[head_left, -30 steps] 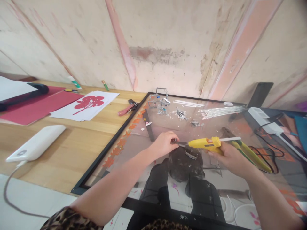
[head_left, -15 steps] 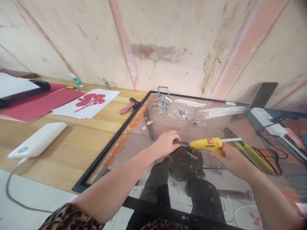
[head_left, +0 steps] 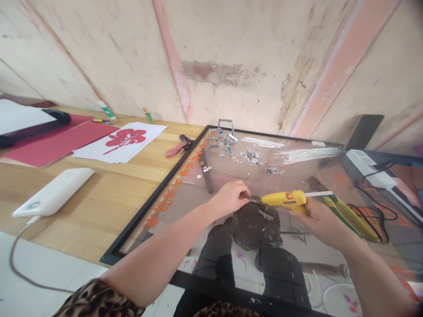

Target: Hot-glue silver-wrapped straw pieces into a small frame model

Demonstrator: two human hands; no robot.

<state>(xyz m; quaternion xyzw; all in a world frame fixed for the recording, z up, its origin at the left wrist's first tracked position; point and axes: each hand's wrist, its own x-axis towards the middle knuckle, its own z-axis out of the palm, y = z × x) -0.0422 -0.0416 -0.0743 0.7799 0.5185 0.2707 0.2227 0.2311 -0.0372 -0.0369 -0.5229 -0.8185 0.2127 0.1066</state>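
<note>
My right hand (head_left: 317, 218) is wrapped round the handle of a yellow hot glue gun (head_left: 284, 198), whose nozzle points left. A white glue stick (head_left: 319, 193) juts out of its back end. Just left of the nozzle, my left hand (head_left: 231, 196) pinches a small grey strip-like piece (head_left: 254, 200); the fingers partly hide it. The nozzle is at the piece's right end, but I cannot tell whether they touch. Below it, another short grey piece (head_left: 265, 215) lies on the glass tabletop.
Farther back on the glass are small wire-like frames (head_left: 228, 138), a pile of grey scraps (head_left: 252, 156), white sticks (head_left: 262, 142) and thin wires (head_left: 307, 154). Green-handled pliers (head_left: 350, 215) and a white power strip (head_left: 370, 167) lie right. Paper sheets (head_left: 145, 132) and a white power bank (head_left: 56, 191) sit left.
Both hands, the glue gun and the small grey piece hold nearly the same place. The whole view has shifted very slightly.
</note>
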